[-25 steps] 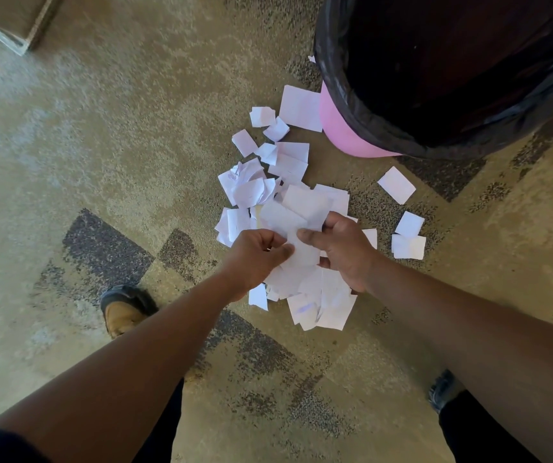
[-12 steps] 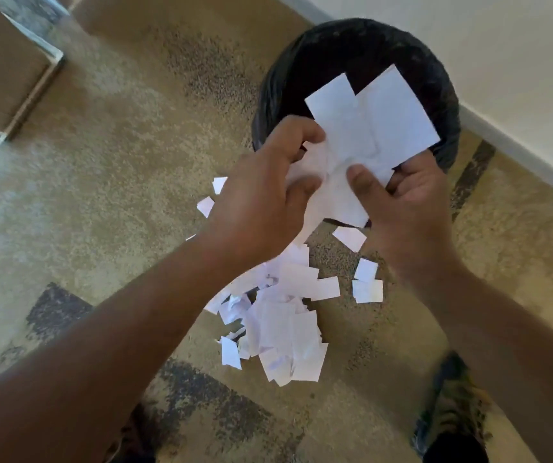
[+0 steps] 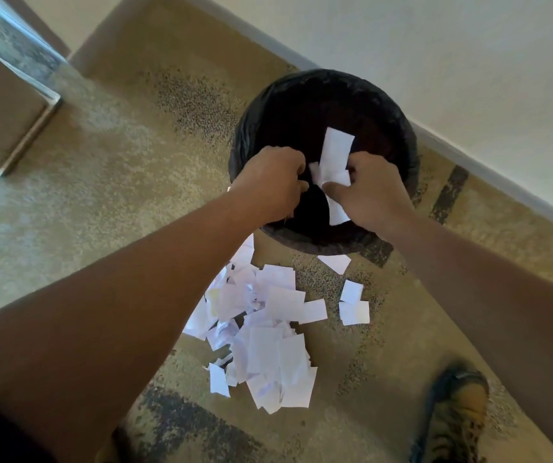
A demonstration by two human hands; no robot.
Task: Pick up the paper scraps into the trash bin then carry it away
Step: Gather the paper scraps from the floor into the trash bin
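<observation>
The trash bin (image 3: 251, 135), round and lined with a black bag, stands on the carpet close to the wall. Both hands are over its mouth. My left hand (image 3: 271, 182) is curled, fingers bent inward beside a bunch of white paper scraps (image 3: 335, 152). My right hand (image 3: 375, 192) pinches those scraps, which stick up and hang down between the two hands. A pile of white paper scraps (image 3: 268, 329) lies on the carpet just in front of the bin, with three loose pieces (image 3: 353, 305) to its right.
A white wall with a grey baseboard (image 3: 502, 182) runs behind the bin. A brown box-like piece of furniture (image 3: 1, 121) stands at the left. My right shoe (image 3: 452, 419) is on the carpet at the lower right.
Both hands lifted a bunch of scraps from the floor pile and carried it over the bin's mouth. Fewer sheets show between the hands now than half a second ago.
</observation>
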